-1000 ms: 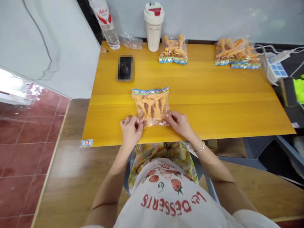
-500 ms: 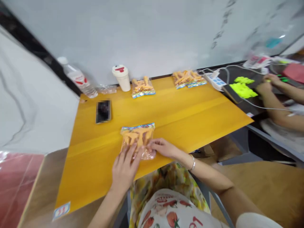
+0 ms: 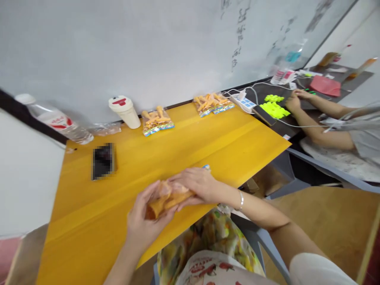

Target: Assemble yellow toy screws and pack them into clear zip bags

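Between my two hands is a clear plastic bag of orange pieces (image 3: 163,200), held over the front of the yellow table (image 3: 208,146). My left hand (image 3: 145,213) curls round the bag's left end, thumb below and fingers above. Across its right part lies my right hand (image 3: 197,186), fingers over the top and thumb underneath. A bit of the bag's colourful printed edge shows past the right knuckles. What the orange pieces are I cannot make out exactly.
At the back stand a water bottle (image 3: 56,118), a white cup (image 3: 124,112) and more bags of orange pieces (image 3: 156,120) (image 3: 212,103). A dark phone-like slab (image 3: 103,161) lies left. Rightward are a power strip (image 3: 244,103), yellow-green pieces (image 3: 273,107) and another person's hands (image 3: 294,101).
The bag lay flat with my hands resting on it; now both hands grip it, and it is turned with its printed edge to the right. The view has shifted rightward.
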Available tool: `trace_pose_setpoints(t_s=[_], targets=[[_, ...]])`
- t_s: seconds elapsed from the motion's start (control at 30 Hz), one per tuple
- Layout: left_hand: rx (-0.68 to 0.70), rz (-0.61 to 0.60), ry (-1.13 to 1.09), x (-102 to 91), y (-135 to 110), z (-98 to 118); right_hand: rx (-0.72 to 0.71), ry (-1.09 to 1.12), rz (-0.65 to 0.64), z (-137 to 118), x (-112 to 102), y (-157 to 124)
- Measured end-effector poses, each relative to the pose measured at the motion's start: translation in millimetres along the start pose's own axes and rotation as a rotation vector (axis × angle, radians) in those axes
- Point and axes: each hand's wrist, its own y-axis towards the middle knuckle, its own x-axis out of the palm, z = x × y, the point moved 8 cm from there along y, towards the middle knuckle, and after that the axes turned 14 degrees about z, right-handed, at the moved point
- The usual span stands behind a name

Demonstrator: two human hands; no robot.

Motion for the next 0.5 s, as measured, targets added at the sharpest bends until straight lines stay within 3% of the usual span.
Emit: trace_pose_setpoints(t_s=[0.03,0.1,0.23,0.3,0.33,0.4,0.5], targets=[[-0.101,0.022,-0.091,7.5,6.1,-3.7,0.067,-0.012,0.021,6.7,-8.2,0.5],[-0.350,-0.047,-0.259,36.4,16.3,-16.1,0.239,-0.040,0.021,26.3,-21.6,-1.6],[-0.699,-0.139,-0.700,109.2,32.2,-37.4,0.556,0.052,0.057,85.5,-45.3,-7.5],[-0.862,0.068,-0.736,132.1,32.7,-63.7,0.658,0.120,0.126,126.3,-57.5,-3.6],[-0.900,0.114,-0.693,143.8,29.6,-73.7,0.713,0.137,0.165,150.3,-63.5,0.1],[-0.809,0.057,-0.574,165.8,26.2,-79.4,0.866,0.153,0.251,204.2,-74.5,9.4],[-0.546,-0.196,-0.512,190.1,21.1,-64.9,1.078,0.148,0.326,282.2,-81.2,32.9]])
